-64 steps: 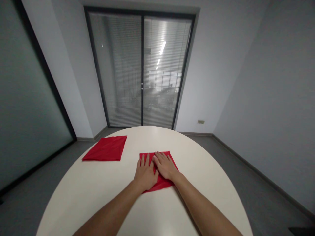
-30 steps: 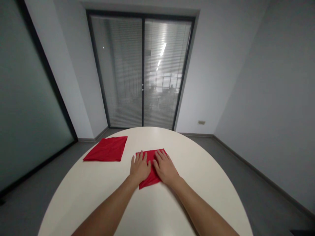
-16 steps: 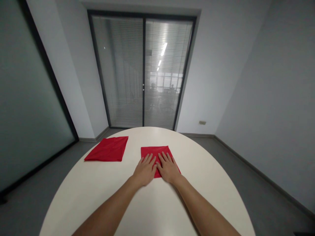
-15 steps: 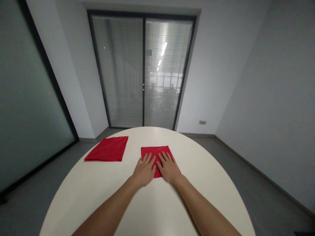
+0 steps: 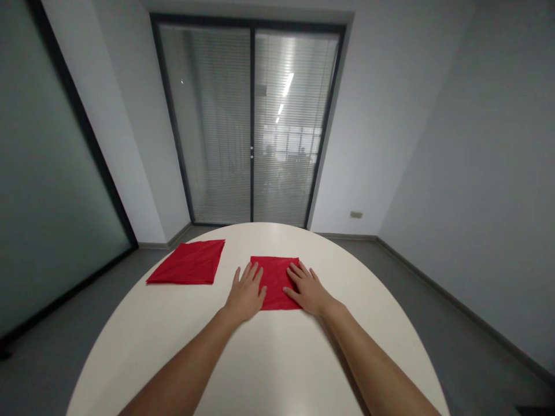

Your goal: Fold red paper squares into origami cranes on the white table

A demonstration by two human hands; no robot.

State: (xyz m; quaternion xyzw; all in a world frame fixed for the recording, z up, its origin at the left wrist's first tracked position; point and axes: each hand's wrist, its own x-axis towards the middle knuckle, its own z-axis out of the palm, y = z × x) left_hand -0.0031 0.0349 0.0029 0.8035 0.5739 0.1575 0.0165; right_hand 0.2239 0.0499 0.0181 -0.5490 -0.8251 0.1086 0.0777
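Note:
Between my two hands a small red folded cloth (image 5: 277, 283) lies flat on the white round table (image 5: 260, 364). My left hand (image 5: 246, 293) rests open over the cloth's left edge, its fingers spread and pointing away from me. On the right edge lies my right hand (image 5: 309, 290), likewise open with fingers apart. Both hands hide parts of the cloth's sides. A second red folded cloth (image 5: 188, 263), larger and slightly wrinkled, sits apart at the far left of the table.
Past the table's far edge stands a dark-framed glass partition (image 5: 252, 121) with blinds. A frosted panel (image 5: 56, 173) is on the left, and a pale wall (image 5: 489, 202) with a socket (image 5: 356, 215) on the right. Grey floor (image 5: 433, 323) surrounds the table.
My hands have moved apart, the left one to the left and the right one to the right, baring more of the cloth's middle. The cloth lies straighter. The other cloth has not moved.

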